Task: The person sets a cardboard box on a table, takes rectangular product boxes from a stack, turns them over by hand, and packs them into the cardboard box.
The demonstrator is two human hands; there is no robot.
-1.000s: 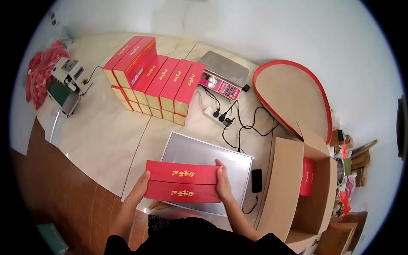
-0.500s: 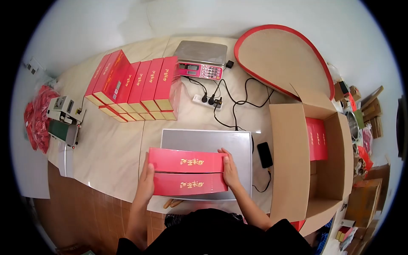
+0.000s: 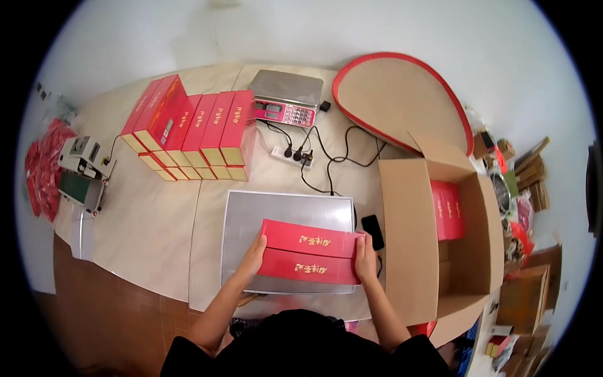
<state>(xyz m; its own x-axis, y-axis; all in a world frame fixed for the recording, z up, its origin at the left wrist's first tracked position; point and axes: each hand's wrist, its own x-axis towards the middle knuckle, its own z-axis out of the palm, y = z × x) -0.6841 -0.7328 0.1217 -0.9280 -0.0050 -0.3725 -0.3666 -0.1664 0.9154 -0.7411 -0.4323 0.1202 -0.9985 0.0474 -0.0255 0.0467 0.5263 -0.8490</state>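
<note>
Two red boxes (image 3: 311, 252) with gold lettering are held side by side between my hands, above a grey flat panel with a white rim (image 3: 235, 217). My left hand (image 3: 254, 252) presses against their left ends, and my right hand (image 3: 364, 256) grips the right ends. To the right stands an open cardboard carton (image 3: 411, 239), with several red boxes (image 3: 447, 210) inside at its far end. A black phone (image 3: 373, 232) lies between the panel and the carton, just beyond my right hand.
Several stacked red boxes (image 3: 201, 129) stand at the back left. Behind the panel are a scale (image 3: 286, 94), a power strip (image 3: 292, 157) and loose black cables. A red-rimmed woven tray (image 3: 402, 97) leans near the carton. A small machine (image 3: 85, 166) sits at the far left.
Both hands have carried the two red boxes to the right, closer to the carton, and the boxes are now slightly tilted. The whole view has shifted a little.
</note>
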